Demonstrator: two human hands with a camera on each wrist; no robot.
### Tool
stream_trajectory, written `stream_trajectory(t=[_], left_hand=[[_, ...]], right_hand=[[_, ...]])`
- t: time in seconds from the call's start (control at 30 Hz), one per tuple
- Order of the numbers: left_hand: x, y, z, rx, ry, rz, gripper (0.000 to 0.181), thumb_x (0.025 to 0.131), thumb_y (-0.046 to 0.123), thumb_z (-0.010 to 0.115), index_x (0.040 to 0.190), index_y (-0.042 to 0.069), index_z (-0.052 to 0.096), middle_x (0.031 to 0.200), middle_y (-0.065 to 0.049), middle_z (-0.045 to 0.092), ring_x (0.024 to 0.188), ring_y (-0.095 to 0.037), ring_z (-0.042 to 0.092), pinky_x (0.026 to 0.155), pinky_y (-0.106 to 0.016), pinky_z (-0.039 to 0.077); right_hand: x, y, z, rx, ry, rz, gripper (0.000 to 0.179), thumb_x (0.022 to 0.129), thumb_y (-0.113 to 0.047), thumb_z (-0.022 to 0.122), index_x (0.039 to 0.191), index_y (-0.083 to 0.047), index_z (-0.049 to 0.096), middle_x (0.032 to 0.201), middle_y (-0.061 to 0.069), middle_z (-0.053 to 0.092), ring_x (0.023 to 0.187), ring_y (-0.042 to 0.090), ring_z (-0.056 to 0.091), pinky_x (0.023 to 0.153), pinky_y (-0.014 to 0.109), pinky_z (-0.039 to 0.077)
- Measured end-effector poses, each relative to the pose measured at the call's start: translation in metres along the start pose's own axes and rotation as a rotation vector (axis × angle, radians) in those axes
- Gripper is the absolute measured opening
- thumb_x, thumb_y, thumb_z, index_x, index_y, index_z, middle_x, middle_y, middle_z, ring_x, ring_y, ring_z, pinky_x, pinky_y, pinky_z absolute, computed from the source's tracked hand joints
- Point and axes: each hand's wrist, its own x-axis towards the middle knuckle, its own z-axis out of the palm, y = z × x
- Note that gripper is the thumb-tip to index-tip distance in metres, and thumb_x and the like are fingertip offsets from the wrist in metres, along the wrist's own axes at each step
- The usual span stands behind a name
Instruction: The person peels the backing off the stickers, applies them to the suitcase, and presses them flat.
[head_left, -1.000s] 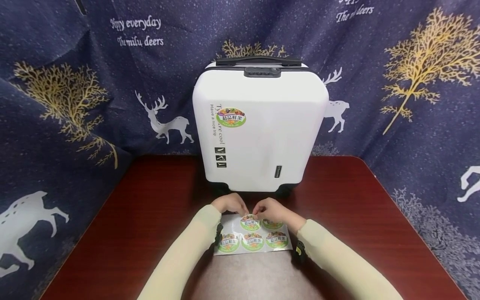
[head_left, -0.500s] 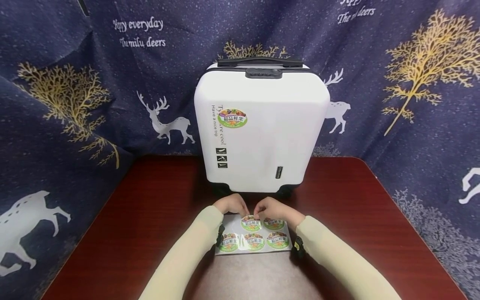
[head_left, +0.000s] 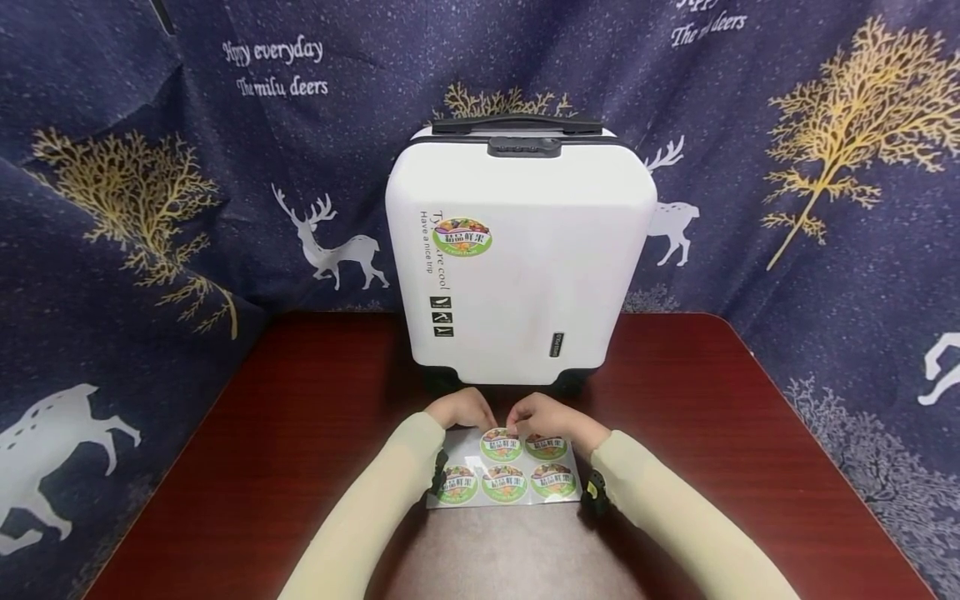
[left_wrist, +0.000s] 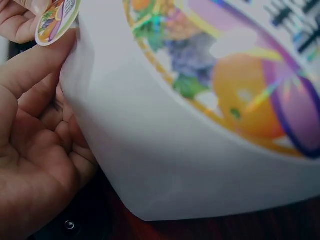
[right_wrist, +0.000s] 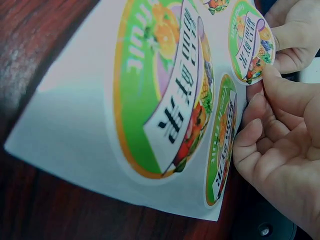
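A white sheet of round fruit stickers [head_left: 467, 446] lies before me in the head view, several stickers on it. My left hand [head_left: 462, 407] holds the sheet's far edge, its fingers curled at the edge in the left wrist view. Beside it, my right hand [head_left: 550, 417] pinches the edge of the upper middle sticker [head_left: 501, 444] between thumb and finger. In the right wrist view that sticker [right_wrist: 251, 45] stands at the sheet's edge between both hands' fingertips. The sheet's upper left place shows bare backing.
Behind the hands a white suitcase [head_left: 525, 267] with a black handle stands upright on the dark red table [head_left: 322, 400]. One fruit sticker [head_left: 462, 237] is on its upper left front, over printed lettering. A blue curtain [head_left: 360, 108] with deer and trees hangs behind.
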Motion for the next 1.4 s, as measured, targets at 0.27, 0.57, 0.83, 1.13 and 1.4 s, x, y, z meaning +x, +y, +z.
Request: stream_trajectory(t=[0.27,0.57,0.83,1.13,1.4], left_hand=[[-0.0004,-0.0033,-0.0019,-0.023,0.004,-0.001,0.021,0.079,0.017,0.079,0.097,0.006,0.083,0.099,-0.007,0.081,0.082,-0.009,0.060,0.081,-0.022,0.051],[0.0006,-0.0053,-0.0011,-0.025,-0.004,-0.009,0.022,0.085,0.021,0.076,0.101,0.008,0.082,0.108,-0.005,0.079,0.089,-0.010,0.061,0.087,-0.025,0.052],[-0.0006,-0.0066,-0.0011,-0.038,-0.013,-0.004,0.021,0.087,0.017,0.075,0.103,0.006,0.081,0.112,-0.007,0.078,0.091,-0.011,0.060,0.089,-0.028,0.052],[-0.0007,-0.0061,-0.0031,-0.023,-0.026,-0.001,0.021,0.087,0.012,0.073,0.105,0.004,0.080,0.114,-0.009,0.077,0.093,-0.011,0.058,0.090,-0.027,0.050],[-0.0001,-0.0076,-0.0016,-0.035,-0.017,-0.003,0.020,0.087,0.010,0.073,0.105,0.003,0.079,0.113,-0.009,0.076,0.092,-0.011,0.057,0.090,-0.027,0.050]], right_hand=[[0.0006,0.0021,0.0013,0.002,0.007,0.010,0.011,0.095,-0.007,0.067,0.092,0.001,0.073,0.089,0.008,0.073,0.075,0.009,0.056,0.068,0.022,0.049],[0.0009,0.0052,0.0043,0.034,0.045,0.037,0.011,0.096,-0.007,0.066,0.092,0.000,0.073,0.091,0.008,0.073,0.078,0.011,0.060,0.069,0.025,0.054],[0.0004,0.0024,0.0030,0.028,0.029,0.036,0.012,0.096,-0.006,0.064,0.091,0.000,0.072,0.088,0.005,0.070,0.077,0.011,0.057,0.068,0.024,0.051],[0.0019,0.0023,-0.0001,0.033,0.002,0.048,0.011,0.097,-0.008,0.063,0.092,-0.001,0.071,0.086,0.004,0.069,0.078,0.011,0.057,0.070,0.023,0.049],[0.0011,0.0022,0.0003,0.062,-0.005,0.040,0.010,0.096,-0.004,0.062,0.092,0.002,0.069,0.085,0.005,0.067,0.076,0.011,0.055,0.069,0.023,0.047]])
